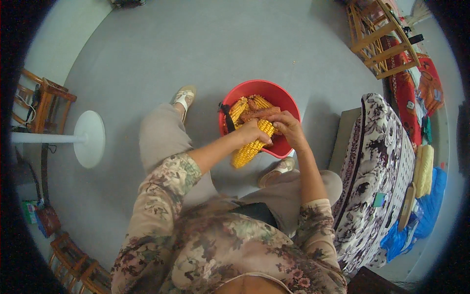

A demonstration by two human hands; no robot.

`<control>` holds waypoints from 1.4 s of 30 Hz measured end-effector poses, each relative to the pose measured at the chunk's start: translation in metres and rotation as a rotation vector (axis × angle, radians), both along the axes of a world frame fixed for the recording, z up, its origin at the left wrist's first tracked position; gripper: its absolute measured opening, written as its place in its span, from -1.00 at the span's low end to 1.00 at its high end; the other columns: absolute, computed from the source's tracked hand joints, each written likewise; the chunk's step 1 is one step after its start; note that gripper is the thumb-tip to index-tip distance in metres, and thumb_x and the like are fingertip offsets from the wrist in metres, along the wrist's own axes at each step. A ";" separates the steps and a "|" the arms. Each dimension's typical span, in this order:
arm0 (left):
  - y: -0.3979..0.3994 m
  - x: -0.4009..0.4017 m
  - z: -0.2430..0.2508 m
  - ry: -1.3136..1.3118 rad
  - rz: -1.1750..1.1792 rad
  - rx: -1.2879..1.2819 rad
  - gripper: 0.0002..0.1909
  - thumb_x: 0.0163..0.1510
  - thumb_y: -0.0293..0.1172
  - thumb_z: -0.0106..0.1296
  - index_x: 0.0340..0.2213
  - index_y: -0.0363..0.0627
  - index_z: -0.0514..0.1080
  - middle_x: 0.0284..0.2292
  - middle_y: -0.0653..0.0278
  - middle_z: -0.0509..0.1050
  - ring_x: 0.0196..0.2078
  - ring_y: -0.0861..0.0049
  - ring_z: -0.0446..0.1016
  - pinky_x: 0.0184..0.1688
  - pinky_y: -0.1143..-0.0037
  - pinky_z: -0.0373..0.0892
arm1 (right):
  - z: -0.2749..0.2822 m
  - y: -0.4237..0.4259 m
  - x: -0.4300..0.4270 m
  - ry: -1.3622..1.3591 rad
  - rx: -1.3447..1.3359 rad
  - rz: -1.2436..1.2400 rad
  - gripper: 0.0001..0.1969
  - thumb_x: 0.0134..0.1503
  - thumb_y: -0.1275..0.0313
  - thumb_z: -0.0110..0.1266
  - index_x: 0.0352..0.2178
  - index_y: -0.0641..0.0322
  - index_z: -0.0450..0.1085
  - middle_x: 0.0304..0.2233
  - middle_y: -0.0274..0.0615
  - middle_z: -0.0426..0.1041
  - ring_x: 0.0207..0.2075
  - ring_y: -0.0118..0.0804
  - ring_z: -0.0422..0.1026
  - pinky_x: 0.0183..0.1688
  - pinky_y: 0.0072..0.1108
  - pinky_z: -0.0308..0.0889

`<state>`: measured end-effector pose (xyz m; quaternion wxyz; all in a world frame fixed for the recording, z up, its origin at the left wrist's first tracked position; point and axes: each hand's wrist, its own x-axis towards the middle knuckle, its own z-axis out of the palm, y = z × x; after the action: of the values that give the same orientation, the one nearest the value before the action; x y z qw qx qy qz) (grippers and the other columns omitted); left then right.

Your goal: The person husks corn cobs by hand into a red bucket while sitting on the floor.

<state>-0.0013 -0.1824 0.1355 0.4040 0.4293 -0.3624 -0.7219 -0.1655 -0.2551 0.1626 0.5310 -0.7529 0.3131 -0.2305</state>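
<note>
My left hand (253, 133) is closed around an ear of yellow corn (248, 150), which slants over the near rim of a red plastic bucket (296, 110). Beside the ear's upper end is my right hand (288, 126), fingers bent, close to a reddish bare corn cob (262, 113); whether it grips the cob or the ear's tip cannot be told. Inside the bucket lie more yellow ears (238, 107) and reddish cobs. A dark object (227, 117) hangs at the bucket's left side. The bucket stands on the floor just beyond my feet.
A bed with a floral cover (371, 183) stands at the right, with blue bags (429, 205) behind it. A wooden rack (385, 40) is at the upper right. At the left are a white round-based stand (90, 139) and a wooden chair (55, 95). Grey floor surrounds the bucket.
</note>
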 end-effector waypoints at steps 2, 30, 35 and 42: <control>-0.003 0.006 0.007 -0.120 -0.181 0.085 -0.53 -0.33 -0.46 0.14 -0.28 -0.25 0.31 -0.45 0.27 0.43 -0.49 0.54 0.42 -0.45 0.53 0.36 | 0.004 0.004 0.000 0.021 -0.082 -0.038 -0.78 -0.12 0.64 0.02 -0.35 0.28 0.41 -0.24 -0.16 0.36 -0.11 -0.17 0.28 -0.01 -0.47 0.16; -0.003 -0.003 -0.023 -0.061 -0.067 0.076 -0.41 -0.35 -0.56 0.11 -0.16 -0.27 0.24 -0.39 0.27 0.43 -0.34 0.53 0.42 -0.33 0.55 0.36 | 0.005 0.010 0.011 0.143 -0.268 -0.025 -0.77 -0.13 0.67 -0.02 -0.35 0.30 0.37 -0.28 -0.07 0.38 -0.18 -0.09 0.33 -0.10 -0.45 0.23; 0.000 -0.004 0.017 -0.081 0.106 -0.070 -0.40 -0.36 -0.59 0.07 -0.15 -0.27 0.22 -0.39 0.28 0.41 -0.37 0.54 0.41 -0.36 0.54 0.37 | 0.007 0.018 0.015 0.225 -0.440 -0.155 -0.79 -0.11 0.64 -0.04 -0.34 0.32 0.36 -0.32 -0.07 0.35 -0.23 -0.10 0.34 -0.14 -0.48 0.24; 0.002 -0.007 0.003 -0.304 0.221 -0.025 -0.28 -0.44 -0.55 0.15 -0.11 -0.29 0.19 -0.28 0.19 0.39 -0.19 0.41 0.38 -0.14 0.50 0.32 | 0.011 0.020 0.017 0.296 -0.378 -0.175 -0.75 -0.17 0.61 0.03 -0.35 0.37 0.32 -0.29 0.01 0.35 -0.21 0.02 0.33 -0.14 -0.40 0.25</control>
<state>-0.0083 -0.1809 0.1384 0.4267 0.5658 -0.3786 -0.5954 -0.1484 -0.2349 0.1737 0.3070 -0.8344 0.4029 -0.2173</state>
